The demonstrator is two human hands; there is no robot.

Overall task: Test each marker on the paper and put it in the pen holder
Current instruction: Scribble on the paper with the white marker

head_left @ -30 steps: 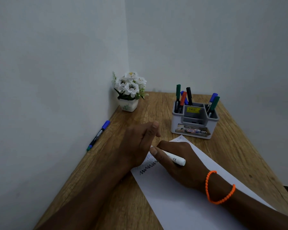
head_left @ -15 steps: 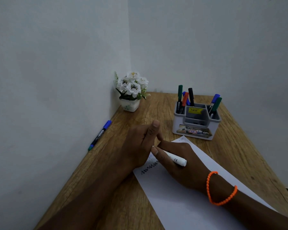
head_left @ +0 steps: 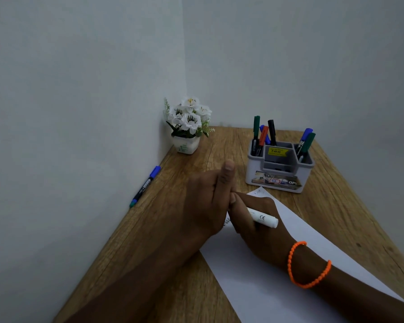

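On the wooden counter [head_left: 196, 287], the right hand [head_left: 257, 224] gripped a white marker [head_left: 262, 219] over white paper [head_left: 278, 287] — the left hand [head_left: 208, 201] lay flat, fingers straight.

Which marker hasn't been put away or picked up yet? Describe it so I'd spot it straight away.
Start at the white flower pot in the table's far left corner, then follow the left wall toward the person. There a blue-capped marker lies flat on the wood along the wall. Unlike the markers standing in the grey pen holder and the white one gripped by the right hand, nothing touches it.
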